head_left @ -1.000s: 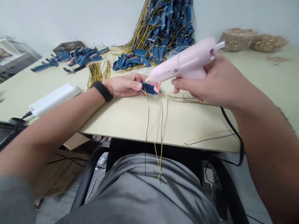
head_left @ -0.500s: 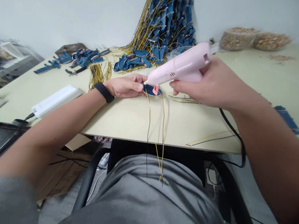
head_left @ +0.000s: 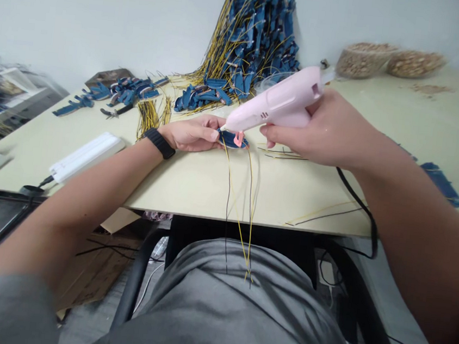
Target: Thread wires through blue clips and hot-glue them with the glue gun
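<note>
My right hand (head_left: 328,130) grips a pink glue gun (head_left: 280,99) with its nozzle pointing left and down onto a small blue piece (head_left: 233,138) that lies on the pale table (head_left: 196,179). A bit of pink shows on the piece's near edge. My left hand (head_left: 195,133), with a black band on its wrist, lies on the table, its fingertips pressed on the piece's left end. Thin yellow and black wires (head_left: 243,195) run from the piece over the table's front edge to my lap.
A tall heap of blue pieces with yellow wires (head_left: 252,37) leans on the wall behind. More blue pieces (head_left: 115,91) and a yellow wire bundle (head_left: 147,114) lie at the left. A white power strip (head_left: 85,156) lies front left. Two bags of brown bits (head_left: 384,59) sit far right. The gun's black cord (head_left: 361,208) drops off the front edge.
The glue gun's rear end has dipped a little while its nozzle stays on the blue piece. My left hand has kept its place. The view has shifted slightly.
</note>
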Demonstrator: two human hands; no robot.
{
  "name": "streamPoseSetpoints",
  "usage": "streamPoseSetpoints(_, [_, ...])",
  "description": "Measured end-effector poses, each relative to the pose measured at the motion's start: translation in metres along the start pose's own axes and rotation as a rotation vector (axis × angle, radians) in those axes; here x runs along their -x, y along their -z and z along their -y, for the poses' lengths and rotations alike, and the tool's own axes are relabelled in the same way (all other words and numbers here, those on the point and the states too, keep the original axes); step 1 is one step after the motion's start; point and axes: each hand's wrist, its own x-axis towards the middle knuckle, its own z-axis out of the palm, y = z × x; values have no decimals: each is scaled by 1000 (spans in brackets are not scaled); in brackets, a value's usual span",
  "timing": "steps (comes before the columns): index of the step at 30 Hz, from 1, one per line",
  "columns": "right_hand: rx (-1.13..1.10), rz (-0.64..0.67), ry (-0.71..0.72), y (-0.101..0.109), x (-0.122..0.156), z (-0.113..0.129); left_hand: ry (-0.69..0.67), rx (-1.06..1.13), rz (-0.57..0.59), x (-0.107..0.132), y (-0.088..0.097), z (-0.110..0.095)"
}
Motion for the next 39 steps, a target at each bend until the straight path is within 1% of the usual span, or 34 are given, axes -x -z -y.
streamPoseSetpoints(7, [36, 13, -6, 0, -5, -6, -20, -18, -2, 1, 4, 5])
streamPoseSetpoints(13, [33, 23, 34, 0, -8, -10, -14, -27, -28, 2, 3, 4])
streamPoseSetpoints(18, [1, 5, 21, 1, -3, -4, -12, -24, -29, 0, 0, 2])
streamPoseSetpoints(22, [-27, 7, 6, 2, 0, 2, -11, -21, -35, 0, 2, 3])
streamPoseSetpoints(31, [-36, 26, 40, 2, -4, -5, 2, -7, -26, 1, 9, 6])
streamPoseSetpoints(36, [4, 28, 2, 3, -3, -4, 7, -7, -5, 1, 8, 6])
streamPoseSetpoints(39, [13, 21, -5, 2, -3, -5, 1, -9, -24, 1, 7, 5])
